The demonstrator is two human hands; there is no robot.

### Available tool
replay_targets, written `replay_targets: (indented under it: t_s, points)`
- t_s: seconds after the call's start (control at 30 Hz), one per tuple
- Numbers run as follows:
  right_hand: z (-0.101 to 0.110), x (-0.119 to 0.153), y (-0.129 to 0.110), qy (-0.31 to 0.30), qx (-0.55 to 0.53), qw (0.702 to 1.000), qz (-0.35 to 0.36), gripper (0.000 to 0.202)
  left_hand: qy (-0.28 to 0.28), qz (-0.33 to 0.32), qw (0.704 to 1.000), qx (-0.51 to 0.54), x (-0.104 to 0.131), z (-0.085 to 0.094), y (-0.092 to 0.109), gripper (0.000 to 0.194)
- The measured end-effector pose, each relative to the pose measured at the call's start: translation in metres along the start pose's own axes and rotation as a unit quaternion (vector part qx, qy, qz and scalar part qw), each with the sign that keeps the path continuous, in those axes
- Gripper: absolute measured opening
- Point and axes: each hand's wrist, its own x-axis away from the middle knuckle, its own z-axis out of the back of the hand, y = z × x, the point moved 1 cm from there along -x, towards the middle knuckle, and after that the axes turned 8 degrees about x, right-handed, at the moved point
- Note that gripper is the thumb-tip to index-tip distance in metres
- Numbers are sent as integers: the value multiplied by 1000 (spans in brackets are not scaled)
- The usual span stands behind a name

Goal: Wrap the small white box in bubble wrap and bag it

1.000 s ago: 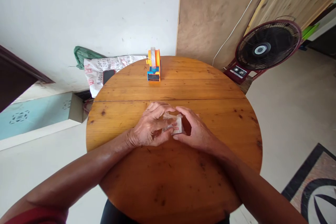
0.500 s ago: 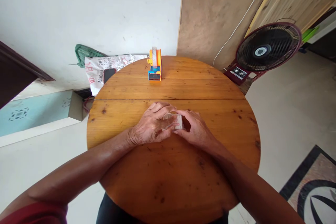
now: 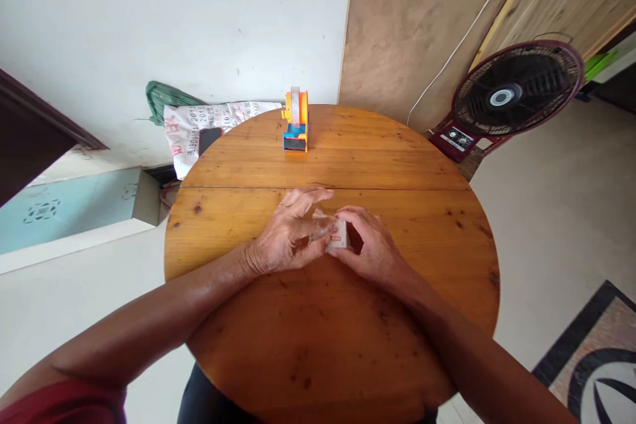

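Note:
A small whitish box (image 3: 340,234) with red print is held just above the middle of the table, with crinkled clear plastic wrapping (image 3: 318,214) at its left end. My right hand (image 3: 371,244) grips the box from the right, index finger over the far side and thumb along the near side. From the left, my left hand (image 3: 287,233) pinches the plastic between thumb and index finger at the box's end. Its other fingers are stretched out beyond. The right palm side of the box is partly hidden.
The round wooden table (image 3: 308,331) carries an orange and blue tape dispenser (image 3: 296,122) at its far edge. Behind it lie a printed white sack (image 3: 181,139) and a green bag (image 3: 169,98) by the wall. A fan (image 3: 517,93) stands at the right.
My left hand's outer fingers have lifted and straightened away from the box. More of the plastic and the red print now shows. My right hand keeps its grip.

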Motion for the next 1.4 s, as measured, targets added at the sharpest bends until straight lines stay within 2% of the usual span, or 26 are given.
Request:
replay_targets:
  t_s: [0.17,0.27,0.33,0.47,0.57,0.73,0.97,1.13,1.23,1.4]
  points:
    - [0,-2,1,-12,-8,1000,-15,49,6,-45,998,-30,1,-2,-5,24]
    - [5,-3,-1,-34,-35,998,-41,66,8,-45,998,-40,3,-3,-7,24]
    - [7,-1,-2,-37,-48,997,-51,70,13,-41,999,-23,5,-5,-6,29]
    - [4,0,1,-17,-39,999,-27,62,21,-10,999,26,10,-10,-2,41]
    - [-1,0,4,-6,-21,1000,-6,58,12,22,998,61,12,-13,-1,42]
    - [-1,-2,6,-5,-9,1000,-1,54,16,33,996,77,12,-16,-5,43]
    - [9,0,3,-33,-34,999,4,74,25,8,997,78,7,-8,-4,43]
    - [14,2,2,-48,-40,998,-23,76,47,12,996,81,4,1,-3,45]
    - [13,1,2,-50,-36,998,-14,75,43,34,996,73,5,-1,-5,47]
    - [10,2,4,-37,-22,999,-1,73,4,58,993,104,7,-9,-7,58]
